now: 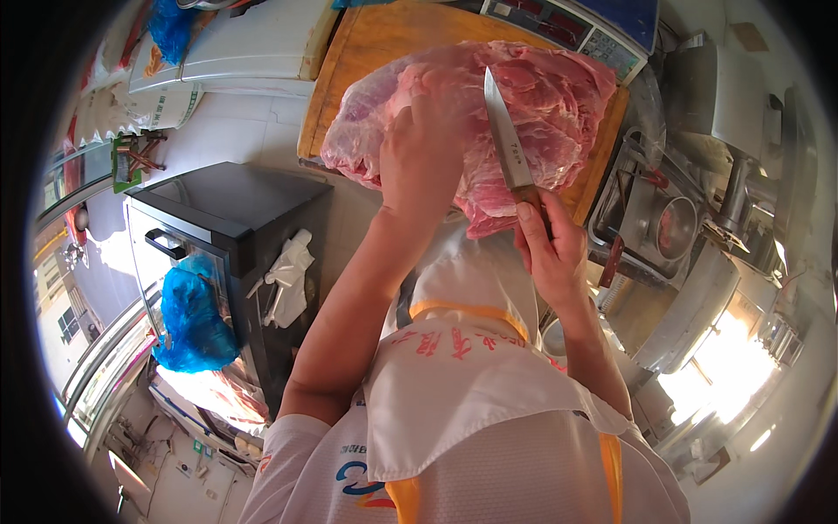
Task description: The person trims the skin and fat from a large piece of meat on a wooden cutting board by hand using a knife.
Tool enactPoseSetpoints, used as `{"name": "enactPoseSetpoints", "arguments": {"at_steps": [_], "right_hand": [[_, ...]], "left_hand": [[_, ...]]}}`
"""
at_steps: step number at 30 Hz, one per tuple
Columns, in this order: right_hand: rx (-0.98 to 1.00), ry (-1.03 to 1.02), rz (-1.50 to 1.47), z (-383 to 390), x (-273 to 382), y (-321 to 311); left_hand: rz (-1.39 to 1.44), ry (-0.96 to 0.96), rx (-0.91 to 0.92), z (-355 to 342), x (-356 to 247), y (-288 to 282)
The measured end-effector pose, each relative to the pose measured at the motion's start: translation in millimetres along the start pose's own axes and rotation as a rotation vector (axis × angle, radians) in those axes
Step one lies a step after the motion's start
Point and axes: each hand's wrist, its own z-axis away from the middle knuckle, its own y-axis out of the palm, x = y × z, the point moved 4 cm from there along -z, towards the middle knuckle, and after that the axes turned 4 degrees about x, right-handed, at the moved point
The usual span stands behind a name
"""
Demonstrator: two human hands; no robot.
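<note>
One large slab of raw meat (559,113) lies on one wooden board (353,65), and two hands work at it. The left hand (423,162) is on the slab's left half, palm down; motion blurs its fingers, so I cannot tell whether they are spread or pinching. The right hand (550,249) wraps its fingers around the brown handle of one knife (509,144), thumb along it, with the blade pointing away from the person over the meat (whether its edge touches, I cannot tell). One scale (602,44) stands at the board's far right corner, just beside the slab, leaving little room there. Wood shows widest at the far left corner and as a narrow strip along the right; at the near edge, a flap of meat hangs toward the white apron (476,284). More room lies to the left, over pale floor (231,131), before one dark cabinet (227,196) with one white bag (288,279) at its side. One round metal bowl (695,229) sits off to the right, apart from the board.
</note>
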Motion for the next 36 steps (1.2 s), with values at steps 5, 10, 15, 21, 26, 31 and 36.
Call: {"name": "enactPoseSetpoints", "arguments": {"at_steps": [5, 10, 15, 21, 26, 31, 36], "right_hand": [[0.036, -0.022, 0.069, -4, -3, -3], [0.082, -0.153, 0.148, -10, -3, 1], [0.171, -0.079, 0.151, -10, 7, 8], [0.166, -0.176, 0.123, -11, -11, 14], [0.223, -0.213, 0.194, 7, -20, 6], [0.246, -0.275, 0.158, -8, -13, 2], [0.218, -0.295, 0.264, 7, -23, 1]], "left_hand": [[0.302, -0.266, 0.072, 7, 20, -1], [0.467, -0.37, 0.179, 8, 31, -6], [0.58, -0.357, 0.182, 15, 39, 1], [0.647, -0.347, 0.165, 18, 42, 8], [0.659, -0.321, 0.147, 23, 41, 0], [0.7, -0.306, 0.139, 32, 43, 3], [0.746, -0.352, 0.12, 42, 50, 3]]}}
